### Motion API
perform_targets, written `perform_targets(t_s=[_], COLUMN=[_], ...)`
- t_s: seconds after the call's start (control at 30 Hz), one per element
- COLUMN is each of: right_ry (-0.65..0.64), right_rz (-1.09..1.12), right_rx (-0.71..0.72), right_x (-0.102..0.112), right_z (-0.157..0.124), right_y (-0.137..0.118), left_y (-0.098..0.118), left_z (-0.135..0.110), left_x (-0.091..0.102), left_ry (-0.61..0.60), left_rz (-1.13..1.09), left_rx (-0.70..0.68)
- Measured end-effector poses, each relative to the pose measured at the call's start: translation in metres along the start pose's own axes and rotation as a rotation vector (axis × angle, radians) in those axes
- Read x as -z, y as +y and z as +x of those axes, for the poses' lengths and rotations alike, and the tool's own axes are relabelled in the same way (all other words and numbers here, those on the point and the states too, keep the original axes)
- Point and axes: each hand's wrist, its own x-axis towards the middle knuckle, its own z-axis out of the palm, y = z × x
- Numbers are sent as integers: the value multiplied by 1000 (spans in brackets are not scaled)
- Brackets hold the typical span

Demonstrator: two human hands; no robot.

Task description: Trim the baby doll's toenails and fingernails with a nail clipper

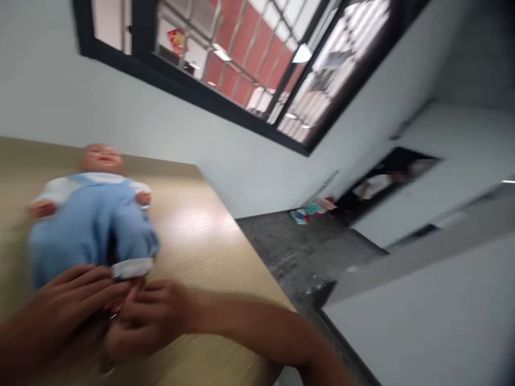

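A baby doll (100,214) in light blue overalls and a white shirt lies on its back on the wooden table (201,230), its head away from me. Fingers of my left hand (76,300) are wrapped over the doll's foot, just below the white trouser cuff (132,268). Close beside it, my right hand (148,316) is closed in a pinch at the same foot. A small shiny metal bit shows between the hands, and another glint appears under my right hand. Blur and my fingers hide what this metal thing is.
A barred window (241,53) in a dark frame is set in the wall behind the table. Beyond the table's right edge lies a dark grey floor (289,252), with several colourful items (314,209) by the wall. A blurred person (374,186) is in the far doorway.
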Motion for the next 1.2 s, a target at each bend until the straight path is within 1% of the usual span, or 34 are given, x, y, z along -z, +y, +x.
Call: perform_targets(t_s=[0.03, 0.07, 0.13, 0.23, 0.33, 0.6, 0.83, 0.97, 1.07, 1.2], right_ry=[125, 221, 318, 387, 390, 337, 366, 365, 373, 443], right_rz=[13, 25, 55, 144, 175, 138, 144, 151, 237, 391], right_rx=[19, 8, -16, -7, 18, 30, 31, 18, -26, -184], right_x=[3, 5, 9, 13, 16, 21, 19, 18, 18, 15], right_z=[1, 2, 5, 8, 10, 14, 13, 12, 12, 10], right_y=[-2, -3, -4, -3, -4, -7, -7, -7, -5, -2], left_y=[4, 8, 15, 16, 15, 16, 17, 16, 16, 16], left_z=[-2, -3, -5, -6, -8, -10, -8, -9, -10, -10], left_x=[4, 7, 13, 15, 15, 15, 18, 17, 16, 17], left_ry=[-129, -233, -354, -403, -417, -394, -400, -402, -408, -406], left_rz=[18, 26, 31, 46, 81, 84, 78, 71, 59, 17], left_rx=[16, 100, 197, 217, 231, 210, 203, 198, 211, 224])
